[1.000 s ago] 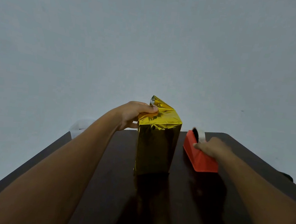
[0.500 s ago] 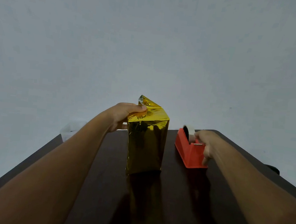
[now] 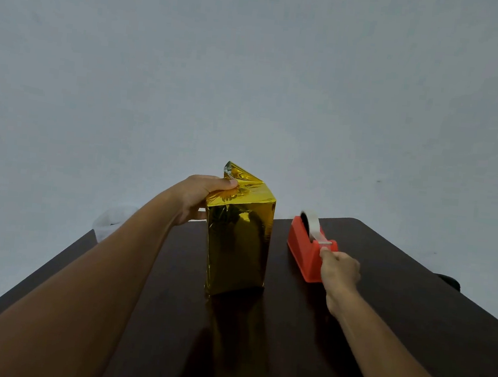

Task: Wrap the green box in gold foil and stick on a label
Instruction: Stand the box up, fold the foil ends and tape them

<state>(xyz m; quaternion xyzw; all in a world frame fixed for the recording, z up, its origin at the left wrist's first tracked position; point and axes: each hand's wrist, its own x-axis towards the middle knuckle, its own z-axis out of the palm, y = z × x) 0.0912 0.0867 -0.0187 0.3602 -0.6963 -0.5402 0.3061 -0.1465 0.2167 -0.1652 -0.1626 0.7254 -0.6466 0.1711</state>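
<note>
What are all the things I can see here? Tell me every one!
Wrapped box: one, shiny gold foil, standing upright mid-table, one foil flap sticking up on top.
Tape dispenser: one, red-orange, on the table right of the box, with a pale tape roll.
Table: one, dark brown.
White thing: one, past the table's far left edge, unclear what.
Wall: plain grey.
Left hand: holds the box top.
Right hand: pinches the tape end at the dispenser's front.

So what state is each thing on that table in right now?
Foil-wrapped box: upright, top flap unsealed, sticking up.
Left hand: pressing the top foil fold down.
Tape dispenser: on the table, tape drawn to the cutter.
Right hand: pinching the tape end.
Table: dark, glossy.
</note>
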